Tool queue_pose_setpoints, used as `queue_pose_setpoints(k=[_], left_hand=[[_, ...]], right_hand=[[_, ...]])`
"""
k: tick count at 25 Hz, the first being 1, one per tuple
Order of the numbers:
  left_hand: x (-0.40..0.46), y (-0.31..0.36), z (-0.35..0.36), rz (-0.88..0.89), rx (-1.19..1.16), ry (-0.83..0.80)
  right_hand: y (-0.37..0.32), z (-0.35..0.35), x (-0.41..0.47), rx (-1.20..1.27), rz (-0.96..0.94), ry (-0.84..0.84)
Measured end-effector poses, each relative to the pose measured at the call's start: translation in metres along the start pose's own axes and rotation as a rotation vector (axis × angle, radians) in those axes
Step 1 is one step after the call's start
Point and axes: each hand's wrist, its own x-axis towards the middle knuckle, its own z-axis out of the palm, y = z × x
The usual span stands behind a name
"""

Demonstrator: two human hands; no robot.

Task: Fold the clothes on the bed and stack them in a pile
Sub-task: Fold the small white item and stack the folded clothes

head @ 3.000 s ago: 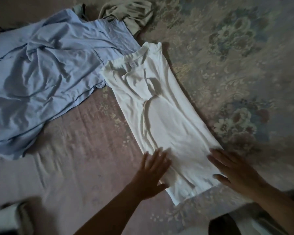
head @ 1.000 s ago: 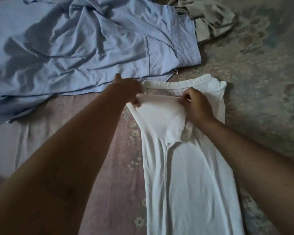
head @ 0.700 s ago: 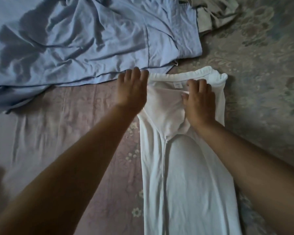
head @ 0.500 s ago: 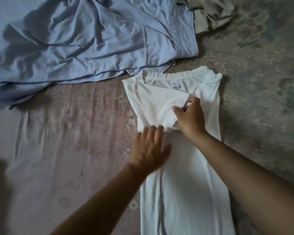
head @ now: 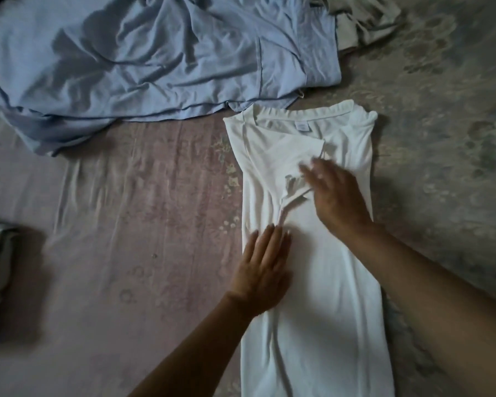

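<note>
My flat, open left hand (head: 262, 270) presses the long white cotton T-shirt (head: 321, 282) lying lengthwise away from me on the bedsheet (head: 126, 224), while my right hand (head: 337, 196), nearer the collar, rests loosely open, gripping nothing.

Bed (head: 143, 253) — white shirt (head: 327, 296), blue shirt (head: 155, 58), beige garment (head: 364, 21).

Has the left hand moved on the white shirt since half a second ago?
Yes. The left hand slid down the white shirt, away from its collar, toward the hem.
</note>
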Motion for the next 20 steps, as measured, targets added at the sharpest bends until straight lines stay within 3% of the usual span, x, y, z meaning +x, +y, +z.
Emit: queue_pose_setpoints(k=[2,8,14,17,20], left_hand=[[-0.049,0.009,0.002,0.062,-0.050,-0.061],[-0.147,0.041,0.001,0.152,-0.080,-0.204],[-0.202,0.068,0.006,0.197,-0.005,-0.307],[-0.205,0.065,0.003,0.204,0.027,-0.319],[-0.211,0.055,-0.006,0.322,0.044,-0.219]], right_hand=[[0.000,0.000,-0.061,-0.093,-0.207,-0.128],[-0.017,-0.035,-0.237,-0.202,-0.274,-0.308],[-0.021,-0.056,-0.338,-0.155,-0.363,-0.611],[-0.015,-0.060,-0.349,-0.188,-0.425,-0.594],[-0.013,-0.059,-0.348,-0.170,-0.436,-0.512]])
